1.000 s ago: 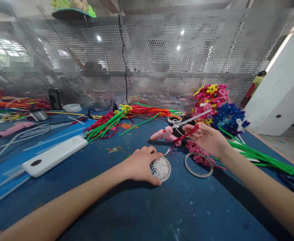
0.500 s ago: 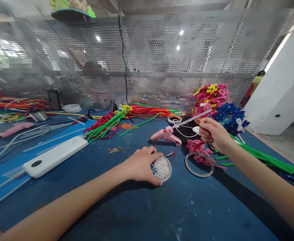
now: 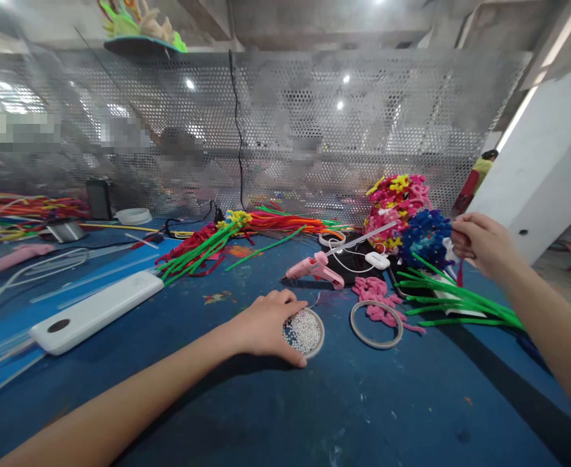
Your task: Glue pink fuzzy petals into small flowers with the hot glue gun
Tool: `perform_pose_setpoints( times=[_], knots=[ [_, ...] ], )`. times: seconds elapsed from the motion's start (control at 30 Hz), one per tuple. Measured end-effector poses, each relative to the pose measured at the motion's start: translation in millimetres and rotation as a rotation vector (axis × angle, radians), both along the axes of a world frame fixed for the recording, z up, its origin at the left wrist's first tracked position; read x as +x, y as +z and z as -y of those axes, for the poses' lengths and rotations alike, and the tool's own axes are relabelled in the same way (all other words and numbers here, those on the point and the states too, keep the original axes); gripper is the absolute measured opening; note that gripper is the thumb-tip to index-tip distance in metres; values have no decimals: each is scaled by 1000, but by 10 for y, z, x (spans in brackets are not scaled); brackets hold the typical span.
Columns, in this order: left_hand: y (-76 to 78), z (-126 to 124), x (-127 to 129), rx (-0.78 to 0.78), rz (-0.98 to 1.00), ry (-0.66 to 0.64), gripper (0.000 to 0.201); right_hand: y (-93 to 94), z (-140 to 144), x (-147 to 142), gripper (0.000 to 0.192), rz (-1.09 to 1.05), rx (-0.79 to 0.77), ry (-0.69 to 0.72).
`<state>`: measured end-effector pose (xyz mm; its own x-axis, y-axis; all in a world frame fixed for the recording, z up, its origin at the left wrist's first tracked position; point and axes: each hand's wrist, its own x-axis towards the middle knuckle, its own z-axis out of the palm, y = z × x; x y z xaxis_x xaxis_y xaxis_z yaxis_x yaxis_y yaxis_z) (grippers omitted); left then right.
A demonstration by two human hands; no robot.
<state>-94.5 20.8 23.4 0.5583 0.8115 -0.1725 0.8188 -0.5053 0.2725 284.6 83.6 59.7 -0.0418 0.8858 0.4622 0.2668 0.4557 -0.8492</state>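
Observation:
My left hand [image 3: 265,322] rests over the near rim of a small round dish of white beads [image 3: 306,333] on the blue table [image 3: 344,402]. My right hand [image 3: 479,244] is raised at the right, just beside a cluster of blue pipe-cleaner flowers [image 3: 424,236]. Its fingers are closed on a thin red pipe cleaner [image 3: 459,273] that hangs below the hand. A pink glue gun [image 3: 315,267] lies between the two hands, pointing left. Several green pipe cleaners [image 3: 455,302] lie under my right hand.
An empty ring [image 3: 376,324] and pink pipe-cleaner pieces [image 3: 380,299] lie right of the dish. A white power bank [image 3: 95,311] lies at left, a green and red pipe-cleaner bundle [image 3: 202,243] behind it. A perforated metal screen [image 3: 285,130] backs the table. A person [image 3: 475,172] stands far right.
My right hand has moved from beside the glue gun to the right and up, taking the red pipe cleaner with it. My left hand has stayed on the bead dish.

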Motion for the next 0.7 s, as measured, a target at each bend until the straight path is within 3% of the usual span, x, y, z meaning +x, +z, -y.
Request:
perform_pose_setpoints(
  times=[0.13, 0.23, 0.4, 0.47, 0.6, 0.7],
  knots=[
    [69, -18, -52, -92, 73, 26, 94, 211, 232, -461, 18, -240, -254, 249],
    [208, 13, -3, -59, 202, 10, 70, 325, 454, -867, 14, -229, -176, 350],
    [445, 64, 253, -49, 497, -115, 38, 341, 692, -1206, 9, -51, -55, 297],
    [470, 48, 361, -153, 632, -115, 31, 310, 698, -1233, 10, -48, -55, 271],
    [406, -25, 470, -517, 1005, 4, 20, 257, 636, -1240, 17, -38, -68, 210],
    [366, -74, 447, -707, 1141, 84, 16, 238, 602, -1242, 22, -30, -95, 173]
  ],
)
